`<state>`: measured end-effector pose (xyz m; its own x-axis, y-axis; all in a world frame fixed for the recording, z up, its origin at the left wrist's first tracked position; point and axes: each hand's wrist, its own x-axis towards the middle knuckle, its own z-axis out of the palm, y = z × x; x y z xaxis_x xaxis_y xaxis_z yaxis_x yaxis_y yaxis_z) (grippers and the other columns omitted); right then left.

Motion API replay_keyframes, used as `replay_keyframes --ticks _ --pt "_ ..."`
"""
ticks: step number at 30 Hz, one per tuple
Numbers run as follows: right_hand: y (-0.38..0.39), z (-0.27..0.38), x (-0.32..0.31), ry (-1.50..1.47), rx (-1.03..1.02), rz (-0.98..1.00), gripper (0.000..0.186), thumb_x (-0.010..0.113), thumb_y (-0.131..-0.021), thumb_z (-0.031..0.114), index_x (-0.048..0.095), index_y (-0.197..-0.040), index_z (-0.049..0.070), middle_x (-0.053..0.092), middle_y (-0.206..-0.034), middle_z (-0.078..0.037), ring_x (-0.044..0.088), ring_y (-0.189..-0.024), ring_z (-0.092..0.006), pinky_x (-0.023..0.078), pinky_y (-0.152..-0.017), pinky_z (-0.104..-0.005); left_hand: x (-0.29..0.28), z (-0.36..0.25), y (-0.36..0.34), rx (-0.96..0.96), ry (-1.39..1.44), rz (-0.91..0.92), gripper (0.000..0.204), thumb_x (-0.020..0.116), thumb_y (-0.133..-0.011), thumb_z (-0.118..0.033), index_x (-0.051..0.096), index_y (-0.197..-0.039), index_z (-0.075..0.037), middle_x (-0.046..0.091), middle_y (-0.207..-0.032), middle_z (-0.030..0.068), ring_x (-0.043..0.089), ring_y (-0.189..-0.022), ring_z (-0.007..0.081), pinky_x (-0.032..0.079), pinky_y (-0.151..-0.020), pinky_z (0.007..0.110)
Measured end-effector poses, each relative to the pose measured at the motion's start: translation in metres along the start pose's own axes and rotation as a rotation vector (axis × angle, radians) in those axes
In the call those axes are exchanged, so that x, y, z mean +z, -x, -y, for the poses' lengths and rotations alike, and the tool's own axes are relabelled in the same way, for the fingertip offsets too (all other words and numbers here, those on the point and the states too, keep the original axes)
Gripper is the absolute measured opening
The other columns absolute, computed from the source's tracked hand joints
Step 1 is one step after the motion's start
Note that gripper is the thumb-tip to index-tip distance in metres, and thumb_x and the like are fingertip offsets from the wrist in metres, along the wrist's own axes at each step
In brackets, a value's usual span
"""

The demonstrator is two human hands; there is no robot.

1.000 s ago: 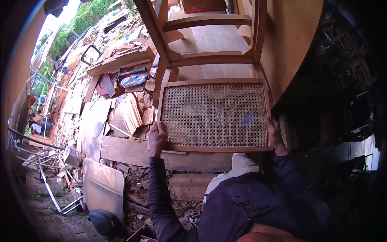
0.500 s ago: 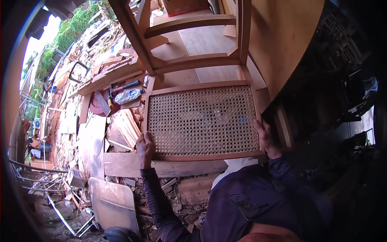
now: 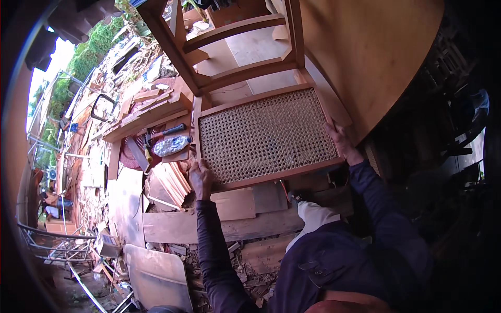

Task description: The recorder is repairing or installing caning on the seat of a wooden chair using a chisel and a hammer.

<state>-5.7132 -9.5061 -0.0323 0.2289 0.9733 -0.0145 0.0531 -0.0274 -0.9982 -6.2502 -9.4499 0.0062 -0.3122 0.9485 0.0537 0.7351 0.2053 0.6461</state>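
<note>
A wooden frame with woven cane (image 3: 266,135) stretched across it lies in front of me, tilted so its right side sits farther away than its left. My left hand (image 3: 201,177) is closed round its near left corner. On the opposite side, my right hand (image 3: 342,143) grips the near right edge, fingers on the rim. Beyond the cane panel rises a wooden chair-like frame (image 3: 250,68) with crossbars and corner blocks. The panel's far edge meets the base of that frame; whether they are joined I cannot tell.
Left of the panel lie a hammer (image 3: 169,131), a clear plastic bottle (image 3: 172,146) and thin wood strips (image 3: 169,182). A large curved wooden board (image 3: 370,57) stands at right. Planks (image 3: 177,227) and wood scraps cover the ground near my legs, beside a rounded board (image 3: 156,276).
Both hands have moved away from me with the cane panel, and its right side has swung farther up. More of my leg and the planks below now shows.
</note>
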Motion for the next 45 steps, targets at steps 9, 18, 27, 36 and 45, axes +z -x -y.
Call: replay_keyframes --ticks 9,18,27,36,45 --pt "-0.147 -0.044 -0.009 0.185 -0.193 -0.038 0.042 0.066 -0.106 0.037 0.075 -0.123 0.001 0.077 -0.104 -0.018 0.073 -0.094 -0.0281 0.054 -0.088 -0.0401 0.069 -0.047 -0.093 0.162 -0.041 -0.105 0.041 0.058 -0.104 -0.03 0.072 -0.088 0.005 0.07 -0.087 0.0287 0.066 -0.086 0.0469 0.047 -0.079 0.056" --pt "-0.217 -0.138 0.007 0.287 -0.171 -0.049 0.042 0.064 -0.108 0.04 0.074 -0.117 0.0 0.07 -0.103 -0.015 0.066 -0.104 -0.0245 0.05 -0.093 -0.0382 0.144 0.01 -0.155 0.089 0.176 0.143 0.041 0.051 -0.106 -0.029 0.071 -0.091 0.003 0.069 -0.084 0.0202 0.063 -0.079 0.033 0.047 -0.076 0.049" --pt "-0.245 -0.123 0.028 0.152 0.114 -0.048 0.045 0.067 -0.108 0.045 0.072 -0.119 0.002 0.068 -0.104 0.001 0.062 -0.099 -0.0102 0.05 -0.088 -0.0299 0.108 -0.018 -0.176 -0.035 0.417 0.447 0.041 0.058 -0.114 -0.036 0.064 -0.089 -0.004 0.059 -0.081 -0.0042 0.052 -0.075 0.0056 0.042 -0.066 0.025" --pt "-0.245 -0.106 0.038 -0.107 0.328 -0.029 0.056 0.074 -0.102 0.049 0.071 -0.136 0.004 0.072 -0.117 0.0 0.064 -0.111 -0.0103 0.051 -0.097 -0.0281 0.099 0.022 -0.2 0.076 0.324 0.53 0.034 0.066 -0.109 -0.032 0.072 -0.123 -0.001 0.071 -0.096 0.0022 0.061 -0.088 0.0088 0.049 -0.078 0.026" --pt "-0.249 -0.088 0.031 -0.076 0.285 -0.082 0.047 0.076 -0.102 0.043 0.075 -0.123 0.002 0.071 -0.107 0.0 0.064 -0.098 -0.0103 0.051 -0.09 -0.028 0.098 -0.007 -0.191 0.056 0.397 0.54 0.036 0.071 -0.105 -0.034 0.07 -0.119 -0.001 0.072 -0.095 0.0016 0.063 -0.085 0.0108 0.05 -0.08 0.027"
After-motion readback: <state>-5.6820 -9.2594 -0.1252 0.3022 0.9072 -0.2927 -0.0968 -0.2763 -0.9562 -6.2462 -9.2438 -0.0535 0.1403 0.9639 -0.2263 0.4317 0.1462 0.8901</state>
